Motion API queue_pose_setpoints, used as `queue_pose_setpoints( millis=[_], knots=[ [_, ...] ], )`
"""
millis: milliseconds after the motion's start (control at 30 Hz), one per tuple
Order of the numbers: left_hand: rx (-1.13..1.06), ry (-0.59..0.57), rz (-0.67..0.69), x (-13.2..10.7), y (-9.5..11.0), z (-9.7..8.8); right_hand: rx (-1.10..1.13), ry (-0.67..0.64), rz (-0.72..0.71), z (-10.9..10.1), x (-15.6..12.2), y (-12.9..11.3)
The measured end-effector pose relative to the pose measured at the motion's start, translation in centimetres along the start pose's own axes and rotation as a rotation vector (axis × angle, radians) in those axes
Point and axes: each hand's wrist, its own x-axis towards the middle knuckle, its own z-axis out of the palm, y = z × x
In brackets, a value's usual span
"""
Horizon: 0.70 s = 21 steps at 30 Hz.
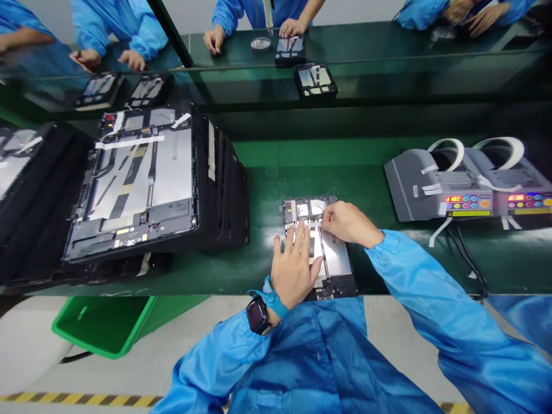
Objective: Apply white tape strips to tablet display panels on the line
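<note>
An opened tablet [338,256], its silver inside and dark frame showing, lies flat at the front edge of the green bench. Across its left and middle part my left hand [294,269] rests palm down, fingers stretched out and a little apart. Over the upper right of the tablet, my right hand [348,223] has thumb and forefinger pinched together. Whatever is between those fingertips is too small to make out. White pieces [318,207] sit along the tablet's top end, close to the right fingertips.
A tall stack of similar opened tablets [172,167] stands at left, with another stack [26,155] beyond it. Two grey tape dispensers [411,184] with lit displays are on the right. A green bin [125,345] is below the bench. Co-workers' hands [293,27] work across the raised shelf.
</note>
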Motion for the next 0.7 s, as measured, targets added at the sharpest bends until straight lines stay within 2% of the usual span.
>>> queue_pose_setpoints(
  millis=[200,533,700],
  knots=[
    [0.001,0.009,0.005,0.3,-0.2,0.0,-0.044,0.018,0.004,0.3,0.1,0.0],
    [0.001,0.053,0.045,2.8,-0.6,-0.7,0.000,0.013,-0.012,0.3,-0.1,0.2],
    [0.011,0.048,0.056,3.0,-0.8,-0.5,-0.008,-0.002,0.006,0.1,-0.2,0.0]
  ],
)
